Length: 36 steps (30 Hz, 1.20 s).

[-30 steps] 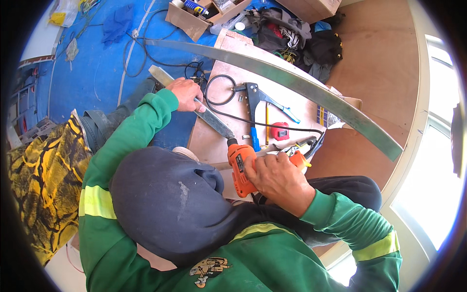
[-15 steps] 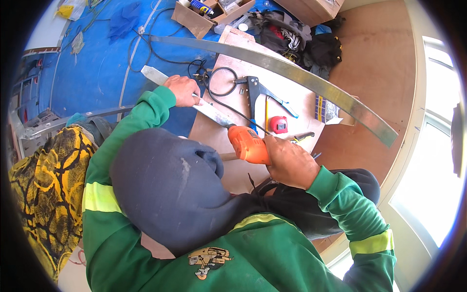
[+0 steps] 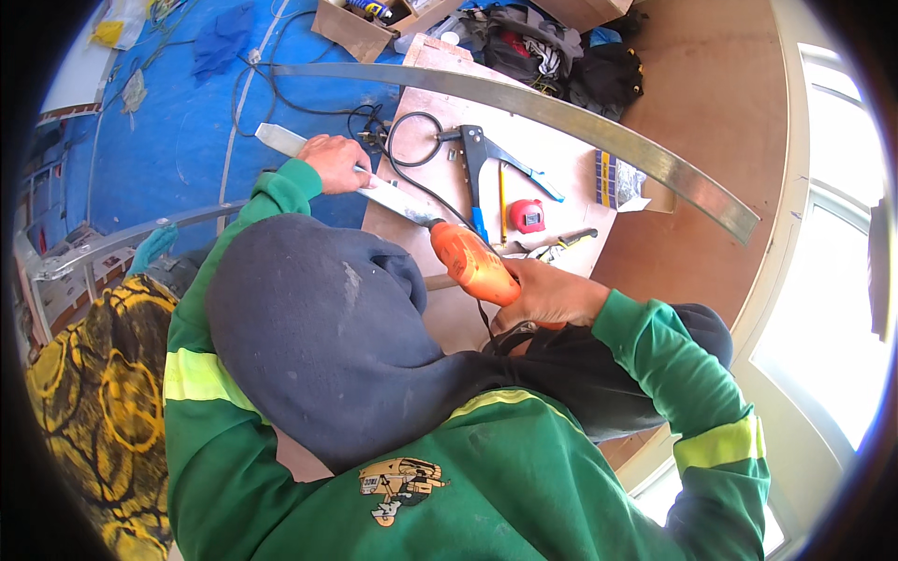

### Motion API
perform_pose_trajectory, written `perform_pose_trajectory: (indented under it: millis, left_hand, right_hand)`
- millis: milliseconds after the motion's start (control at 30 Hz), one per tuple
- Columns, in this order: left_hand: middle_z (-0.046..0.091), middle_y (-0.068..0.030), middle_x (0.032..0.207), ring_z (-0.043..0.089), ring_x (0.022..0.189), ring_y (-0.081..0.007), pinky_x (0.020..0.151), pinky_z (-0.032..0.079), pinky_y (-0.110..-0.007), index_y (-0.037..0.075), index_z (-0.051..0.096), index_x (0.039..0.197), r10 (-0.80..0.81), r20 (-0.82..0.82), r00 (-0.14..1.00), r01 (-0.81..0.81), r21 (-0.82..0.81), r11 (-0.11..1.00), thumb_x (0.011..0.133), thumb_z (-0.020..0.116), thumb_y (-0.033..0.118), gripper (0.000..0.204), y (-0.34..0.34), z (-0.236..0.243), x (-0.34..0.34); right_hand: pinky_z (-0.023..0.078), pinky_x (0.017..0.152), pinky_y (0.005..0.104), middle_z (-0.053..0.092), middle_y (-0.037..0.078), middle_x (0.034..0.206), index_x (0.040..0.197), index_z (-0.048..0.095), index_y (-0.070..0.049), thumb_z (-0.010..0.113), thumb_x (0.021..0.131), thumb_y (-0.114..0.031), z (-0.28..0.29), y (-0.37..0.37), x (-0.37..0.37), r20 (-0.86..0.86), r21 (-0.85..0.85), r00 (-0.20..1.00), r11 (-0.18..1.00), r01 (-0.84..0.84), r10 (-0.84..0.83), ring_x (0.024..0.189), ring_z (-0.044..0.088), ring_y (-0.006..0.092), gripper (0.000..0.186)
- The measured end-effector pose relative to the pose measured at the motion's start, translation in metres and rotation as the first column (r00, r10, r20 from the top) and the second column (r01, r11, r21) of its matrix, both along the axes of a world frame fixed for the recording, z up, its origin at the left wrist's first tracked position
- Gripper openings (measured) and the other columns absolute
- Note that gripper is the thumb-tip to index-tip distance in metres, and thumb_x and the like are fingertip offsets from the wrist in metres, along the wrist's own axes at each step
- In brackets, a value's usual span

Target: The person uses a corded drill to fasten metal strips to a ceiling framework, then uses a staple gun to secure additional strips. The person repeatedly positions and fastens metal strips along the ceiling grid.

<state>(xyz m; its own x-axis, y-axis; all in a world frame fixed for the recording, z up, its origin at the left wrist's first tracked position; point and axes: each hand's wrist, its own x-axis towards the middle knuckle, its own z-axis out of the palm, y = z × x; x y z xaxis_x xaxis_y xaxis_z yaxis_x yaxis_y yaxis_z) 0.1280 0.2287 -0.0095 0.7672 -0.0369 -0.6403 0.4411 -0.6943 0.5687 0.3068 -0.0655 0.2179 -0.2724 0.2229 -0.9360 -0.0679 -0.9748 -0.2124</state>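
My left hand [image 3: 335, 165] is closed around a flat metal bar [image 3: 398, 198], whose far end reaches past the edge of the pale wooden board [image 3: 385, 225]. An orange power drill [image 3: 472, 264] is gripped in my right hand [image 3: 552, 294]. Its chuck points at the near end of the bar; whether the bit touches the metal is too small to tell. Beyond the drill lie a hand riveter [image 3: 474, 173] with blue-tipped handles, a yellow pencil [image 3: 502, 201], a red tape measure [image 3: 527, 216] and a yellow-and-black utility knife [image 3: 577, 237].
A long curved-looking metal strip [image 3: 561, 122] lies across the board's far side, overhanging both sides. A black cable [image 3: 421, 198] loops over the board. Bags [image 3: 533, 56] and a cardboard box [image 3: 351, 30] stand behind. To the left are blue floor sheeting [image 3: 178, 140] and a metal ladder [image 3: 103, 252].
The whole view has shifted slightly. The drill sits at a slightly steeper angle, and more of the tools beside it shows. Both hands keep their holds.
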Motion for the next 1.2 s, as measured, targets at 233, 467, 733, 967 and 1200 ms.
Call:
perform_pose_trajectory:
  millis: [233,467,733,967,1200]
  left_hand:
    - [0.082,-0.0152,0.107,0.076,0.107,-0.0389,0.098,0.055,-0.054,0.015,0.089,0.105,0.016,0.015,1.0,-0.015,-0.044,0.999,0.094,0.08,0.05,0.039,0.002,-0.014,0.0]
    - [0.082,-0.0156,0.104,0.076,0.104,-0.04,0.096,0.056,-0.055,0.015,0.09,0.105,0.043,0.031,0.999,-0.041,-0.069,0.997,0.094,0.081,0.05,0.037,0.001,-0.017,-0.002]
    - [0.082,-0.0163,0.103,0.076,0.104,-0.0408,0.096,0.056,-0.055,0.015,0.09,0.106,0.025,0.074,0.997,-0.02,-0.069,0.997,0.094,0.081,0.05,0.038,-0.001,-0.02,0.0]
    - [0.082,-0.0168,0.104,0.076,0.104,-0.041,0.095,0.056,-0.055,0.014,0.09,0.106,-0.003,0.133,0.991,0.004,-0.012,1.0,0.094,0.081,0.051,0.04,-0.008,-0.022,0.002]
    - [0.08,-0.0188,0.105,0.076,0.102,-0.0357,0.092,0.056,-0.05,0.009,0.087,0.108,0.144,0.057,0.988,-0.14,-0.072,0.988,0.097,0.08,0.051,0.044,0.018,-0.001,-0.015]
  right_hand:
    - [0.07,0.076,0.0441,0.071,0.01,0.113,0.139,0.058,-0.004,0.091,0.08,-0.01,-0.009,-0.002,0.008,-0.163,-0.229,0.968,0.962,0.151,-0.19,0.101,0.077,0.0231,0.068]
    - [0.068,0.085,0.0494,0.074,0.019,0.117,0.145,0.054,0.0,0.089,0.083,-0.017,0.007,-0.001,-0.006,0.237,-0.009,0.97,0.998,-0.06,0.061,0.102,0.078,0.0333,0.073]
    - [0.059,0.091,0.0599,0.077,0.033,0.102,0.139,0.051,0.004,0.077,0.089,-0.023,0.013,-0.002,-0.038,0.57,0.009,0.715,0.867,-0.499,0.405,0.099,0.075,0.0533,0.063]
    - [0.061,0.09,0.0564,0.078,0.03,0.098,0.137,0.055,0.001,0.079,0.085,-0.017,0.042,0.002,-0.037,0.61,-0.01,0.667,0.846,-0.534,0.428,0.096,0.077,0.0507,0.06]
    - [0.058,0.09,0.0476,0.076,0.024,0.098,0.134,0.063,0.0,0.086,0.08,-0.012,0.095,-0.018,-0.022,0.615,0.222,0.785,0.938,-0.267,0.078,0.092,0.074,0.0438,0.06]
